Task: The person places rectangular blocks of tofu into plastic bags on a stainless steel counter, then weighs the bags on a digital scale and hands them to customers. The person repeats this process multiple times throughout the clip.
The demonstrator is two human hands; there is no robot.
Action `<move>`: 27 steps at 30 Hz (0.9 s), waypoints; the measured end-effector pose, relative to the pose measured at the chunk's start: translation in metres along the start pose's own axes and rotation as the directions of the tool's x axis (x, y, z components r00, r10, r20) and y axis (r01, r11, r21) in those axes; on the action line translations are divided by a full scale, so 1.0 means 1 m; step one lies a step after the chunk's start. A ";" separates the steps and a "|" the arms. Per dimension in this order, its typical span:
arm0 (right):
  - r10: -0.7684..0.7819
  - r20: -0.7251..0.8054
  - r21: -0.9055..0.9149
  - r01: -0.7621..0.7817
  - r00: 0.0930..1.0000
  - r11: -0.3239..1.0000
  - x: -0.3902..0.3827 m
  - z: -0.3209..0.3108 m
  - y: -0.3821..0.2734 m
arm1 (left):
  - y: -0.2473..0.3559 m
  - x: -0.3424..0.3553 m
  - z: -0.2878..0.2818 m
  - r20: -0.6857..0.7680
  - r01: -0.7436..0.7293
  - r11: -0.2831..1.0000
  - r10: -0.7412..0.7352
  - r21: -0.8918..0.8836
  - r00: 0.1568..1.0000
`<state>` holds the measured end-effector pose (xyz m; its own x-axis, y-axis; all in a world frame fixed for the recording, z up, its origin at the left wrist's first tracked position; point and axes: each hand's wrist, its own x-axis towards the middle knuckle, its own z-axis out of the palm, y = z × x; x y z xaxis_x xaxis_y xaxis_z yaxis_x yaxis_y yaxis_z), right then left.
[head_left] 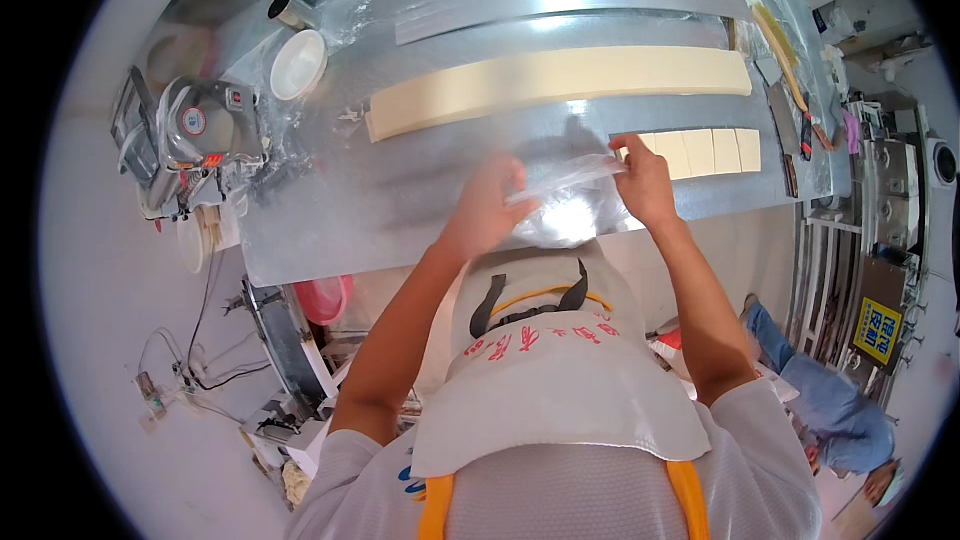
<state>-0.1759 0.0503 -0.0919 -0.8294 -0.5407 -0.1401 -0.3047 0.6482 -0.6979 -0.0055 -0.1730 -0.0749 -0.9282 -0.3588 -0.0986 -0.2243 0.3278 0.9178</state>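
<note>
**Clear plastic bag held between two hands over a steel table**

White cloth, an apron bib with orange straps (560, 390), lay nearest the camera, filling the lower middle of the view. Both forearms rose from it toward the metal table (330, 230).

At the far left edge of the table stood a grey machine (195, 135), with a white bowl (297, 64) just beside it on the steel. A long pale strip of dough (560, 80) ran across the table's middle, well beyond the hands.

The left hand (485, 210) was blurred; its fingers appeared curled onto the near end of a clear plastic bag (565, 185), though how firmly could not be told. The bag stretched between the two hands, above the table's near edge. The right hand (645, 180) pinched the bag's other end, thumb and fingers closed on the film.

Just right of that hand lay a short row of cut dough squares (715, 150). Farther right, knives and a long stick (790, 80) rested near the table's end. Another person in blue (830, 400) crouched on the floor at lower right.
</note>
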 end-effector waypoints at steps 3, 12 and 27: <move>-0.031 -0.131 -0.117 0.016 0.991 0.993 -0.009 0.006 -0.001 | -0.075 -0.017 0.004 -0.233 -0.065 0.875 0.198 0.479 0.952; 0.185 0.098 0.309 -0.206 0.978 0.928 -0.006 0.035 0.003 | -0.193 0.010 -0.032 -0.224 0.006 0.871 -0.133 -0.492 0.965; 0.074 0.082 -0.028 -0.072 0.994 0.997 0.014 0.086 -0.002 | -0.186 -0.009 0.036 -0.700 0.343 0.923 -0.129 0.175 0.703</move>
<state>-0.1462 -0.0047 -0.1532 -0.8085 -0.5334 -0.2487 -0.2568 0.7000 -0.6663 0.0339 -0.1989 -0.2583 -0.4153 -0.9060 0.0816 -0.5774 0.3319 0.7460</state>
